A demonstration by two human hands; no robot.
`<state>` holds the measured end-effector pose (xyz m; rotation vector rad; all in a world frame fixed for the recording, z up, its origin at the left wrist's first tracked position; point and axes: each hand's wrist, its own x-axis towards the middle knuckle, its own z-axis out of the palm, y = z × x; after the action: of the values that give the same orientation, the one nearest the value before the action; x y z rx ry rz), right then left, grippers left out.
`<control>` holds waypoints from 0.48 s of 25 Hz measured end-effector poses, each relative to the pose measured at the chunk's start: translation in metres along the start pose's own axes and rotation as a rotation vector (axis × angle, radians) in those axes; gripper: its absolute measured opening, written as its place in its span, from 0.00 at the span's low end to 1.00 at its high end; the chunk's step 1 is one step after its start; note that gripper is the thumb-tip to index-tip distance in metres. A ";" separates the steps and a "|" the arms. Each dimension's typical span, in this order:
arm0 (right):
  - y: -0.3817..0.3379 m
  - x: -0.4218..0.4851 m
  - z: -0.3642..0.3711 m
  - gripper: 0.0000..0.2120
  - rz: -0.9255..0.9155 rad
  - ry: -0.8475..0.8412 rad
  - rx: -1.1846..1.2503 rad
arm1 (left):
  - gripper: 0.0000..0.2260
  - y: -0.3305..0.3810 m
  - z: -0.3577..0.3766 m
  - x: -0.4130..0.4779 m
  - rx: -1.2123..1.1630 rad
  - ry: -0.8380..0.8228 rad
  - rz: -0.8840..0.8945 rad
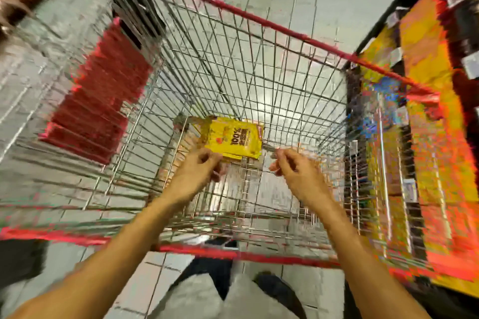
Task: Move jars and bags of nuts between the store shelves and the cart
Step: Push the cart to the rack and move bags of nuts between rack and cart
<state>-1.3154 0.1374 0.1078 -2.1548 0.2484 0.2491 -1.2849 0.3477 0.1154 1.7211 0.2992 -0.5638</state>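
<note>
A yellow bag of nuts [233, 137] lies flat on the wire floor of the shopping cart [259, 21], in its far left corner. Both my arms reach down into the basket. My left hand [199, 171] hovers at the bag's near left corner with its fingers loosely curled. The blur hides whether they touch the bag. My right hand [295, 171] is a little to the right of the bag, also loosely curled, with nothing in it. No jar is in view.
The cart has red rim bars [233, 254] and a red folded child seat [96, 101] on the left. Store shelves [435, 137] with yellow and orange packs stand close on the right. Grey tiled floor lies all round.
</note>
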 end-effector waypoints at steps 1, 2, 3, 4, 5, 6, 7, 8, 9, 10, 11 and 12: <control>0.009 0.027 0.008 0.10 0.019 -0.042 -0.044 | 0.11 -0.008 -0.003 0.023 0.055 -0.033 -0.076; 0.020 0.051 0.016 0.11 0.034 -0.085 -0.097 | 0.11 -0.019 -0.006 0.043 0.112 -0.046 -0.164; 0.035 0.078 0.026 0.12 0.054 -0.132 -0.165 | 0.11 -0.031 -0.008 0.065 0.156 -0.047 -0.254; 0.051 0.103 0.035 0.12 0.074 -0.175 -0.251 | 0.13 -0.047 -0.009 0.088 0.178 -0.042 -0.334; 0.070 0.126 0.044 0.12 0.094 -0.212 -0.341 | 0.14 -0.064 -0.009 0.108 0.171 -0.030 -0.407; 0.090 0.152 0.053 0.13 0.102 -0.238 -0.406 | 0.14 -0.084 -0.008 0.131 0.151 -0.014 -0.468; 0.111 0.178 0.065 0.13 0.098 -0.244 -0.427 | 0.15 -0.105 -0.005 0.153 0.128 0.010 -0.516; 0.131 0.204 0.078 0.13 0.087 -0.237 -0.436 | 0.15 -0.127 -0.002 0.175 0.106 0.040 -0.549; 0.149 0.227 0.091 0.13 0.086 -0.236 -0.466 | 0.16 -0.144 0.002 0.194 0.076 0.064 -0.587; 0.163 0.247 0.104 0.13 0.088 -0.257 -0.505 | 0.16 -0.161 0.006 0.208 0.039 0.082 -0.627; 0.179 0.270 0.120 0.12 0.088 -0.276 -0.532 | 0.17 -0.182 0.011 0.224 0.002 0.098 -0.650; 0.193 0.292 0.135 0.12 0.074 -0.284 -0.560 | 0.17 -0.201 0.016 0.238 -0.044 0.104 -0.673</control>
<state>-1.0990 0.1176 -0.1977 -2.6218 0.0988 0.7319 -1.1843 0.3535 -0.1797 1.5908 0.9764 -0.9417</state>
